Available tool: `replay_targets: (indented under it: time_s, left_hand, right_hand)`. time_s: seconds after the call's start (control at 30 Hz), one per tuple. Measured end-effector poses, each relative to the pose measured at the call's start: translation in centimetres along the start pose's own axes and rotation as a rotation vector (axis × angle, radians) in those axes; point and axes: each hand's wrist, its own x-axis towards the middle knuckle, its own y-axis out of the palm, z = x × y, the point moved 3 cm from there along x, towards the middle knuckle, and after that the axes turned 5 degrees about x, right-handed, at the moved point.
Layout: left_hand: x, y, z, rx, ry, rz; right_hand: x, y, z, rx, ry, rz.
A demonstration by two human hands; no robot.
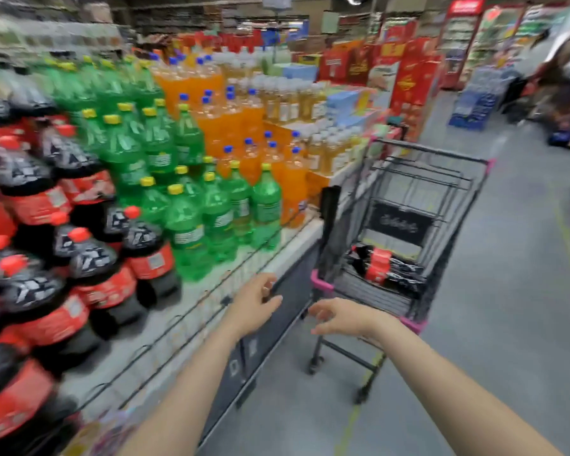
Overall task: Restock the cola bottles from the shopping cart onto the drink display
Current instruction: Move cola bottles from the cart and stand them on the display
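1. Both arms are out in front, reaching toward the shopping cart [405,205], which stands just beside the end of the drink display [165,327].
2. The left hand [255,306] hangs in the air near the cart's pink-trimmed near rim, fingers loose and a little spread, holding nothing.
3. The right hand [341,315] hovers just in front of that same rim, fingers loosely curled and apart, also holding nothing.
4. The target is a cola bottle [384,266] lying on its side on the cart floor, red label showing; the picture is too blurred to say whether one bottle or more lies there.
5. On the display, beside the cart, stand the cola bottles already stocked [99,274], then green bottles [191,225] between them and the cart, and orange bottles [244,126] behind the green.
6. How will it handle? A large, full bottle like this looks heavy, with a smooth, rounded body that may roll or slip.
7. The plastic should give a little under a squeeze, but it is not fragile.
8. Best bet: one hand round the narrow neck below the cap, the other under the body, then stand it upright on the bare shelf front by the stocked cola.
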Motion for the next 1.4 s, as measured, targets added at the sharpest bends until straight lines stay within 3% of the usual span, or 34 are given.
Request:
replay_targets:
  time_s: [0.23, 0.5, 0.97, 1.4]
  left_hand:
    - [4.4, 12.7, -9.0, -0.059, 0.042, 0.179]
    - [12.2, 19.6, -12.6, -0.099, 0.037, 0.277]
    - [37.1, 23.8, -9.6, -0.135, -0.044, 0.378]
    - [48.0, 34.2, -3.4, -0.175, -0.320, 0.448]
  right_hand:
    - [-7.6, -6.5, -14.0, 0.242, 0.166, -0.135]
    - [-7.7, -11.6, -23.6, 0.419, 0.259, -0.330]
    - [10.5, -23.4, -30.6, 0.570, 0.355, -0.428]
    - [25.1, -26.6, -43.8, 0.683, 0.592, -0.378]
